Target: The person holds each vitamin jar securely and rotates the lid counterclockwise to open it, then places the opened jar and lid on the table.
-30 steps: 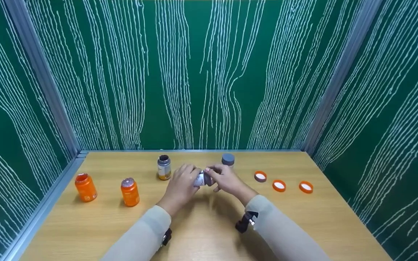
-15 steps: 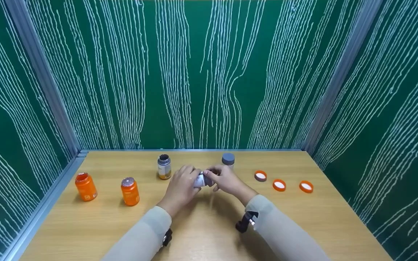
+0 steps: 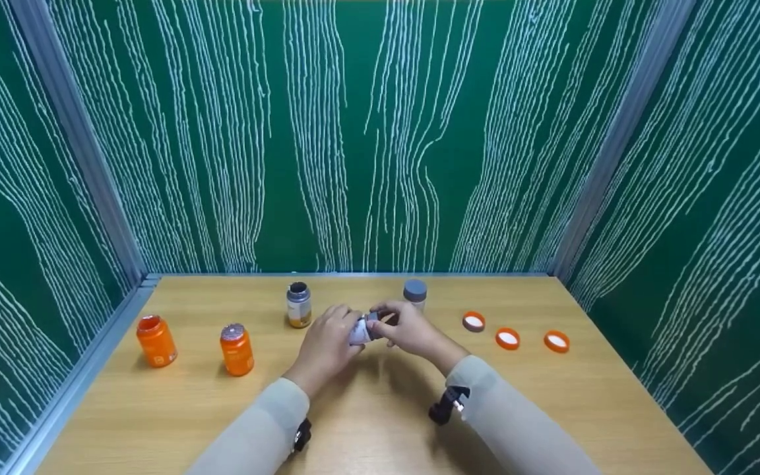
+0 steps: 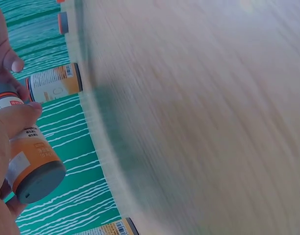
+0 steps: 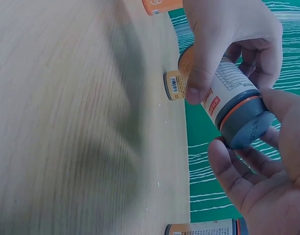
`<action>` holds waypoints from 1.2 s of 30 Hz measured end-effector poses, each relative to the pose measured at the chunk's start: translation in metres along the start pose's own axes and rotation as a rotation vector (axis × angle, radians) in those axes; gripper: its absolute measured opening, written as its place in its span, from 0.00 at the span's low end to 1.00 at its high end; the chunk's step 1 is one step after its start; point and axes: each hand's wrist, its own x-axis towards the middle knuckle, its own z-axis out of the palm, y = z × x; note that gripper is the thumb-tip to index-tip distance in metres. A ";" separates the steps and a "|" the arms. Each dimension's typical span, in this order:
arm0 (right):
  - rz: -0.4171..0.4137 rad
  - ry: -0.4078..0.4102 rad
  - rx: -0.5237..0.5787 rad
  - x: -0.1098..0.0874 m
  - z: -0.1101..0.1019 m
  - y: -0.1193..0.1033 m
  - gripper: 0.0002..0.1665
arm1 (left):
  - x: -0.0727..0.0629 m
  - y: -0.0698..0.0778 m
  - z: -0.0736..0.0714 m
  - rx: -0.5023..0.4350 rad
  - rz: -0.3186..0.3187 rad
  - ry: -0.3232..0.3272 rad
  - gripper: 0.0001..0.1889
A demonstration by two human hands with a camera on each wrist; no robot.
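Above the tabletop [image 3: 373, 422] | our left hand [image 3: 327, 340] grips the bottle [image 5: 233, 81], right hand [image 3: 416, 330] pinches its cap [image 5: 248, 128] | slack left grip, we judge, could let it slip

Long, pale grey sleeves clothe both of the person's arms, the left sleeve [image 3: 251, 419] and the right sleeve [image 3: 518, 415] alike plain and smooth, each ending near the wrist and leaving the left hand [image 3: 328, 338] and right hand [image 3: 414, 328] bare. A small black device [image 3: 443, 406] with a rounded end and a bright, metallic-looking bit sits at the right wrist; its black counterpart [image 3: 302, 434] at the left is partly hidden by the sleeve.
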 end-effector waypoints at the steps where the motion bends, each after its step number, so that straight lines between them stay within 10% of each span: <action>1: -0.007 -0.003 -0.005 0.000 0.000 0.000 0.23 | 0.000 0.000 0.000 -0.002 0.000 0.000 0.30; 11: -0.170 -0.019 -0.035 0.000 -0.002 0.002 0.28 | -0.001 -0.001 -0.004 0.002 -0.011 -0.014 0.30; 22: 0.060 0.041 0.006 0.002 -0.003 -0.004 0.30 | -0.001 0.001 -0.006 -0.001 -0.014 -0.011 0.31; 36: 0.022 -0.025 -0.013 0.001 -0.003 -0.005 0.23 | -0.001 -0.001 -0.004 -0.030 -0.033 -0.015 0.30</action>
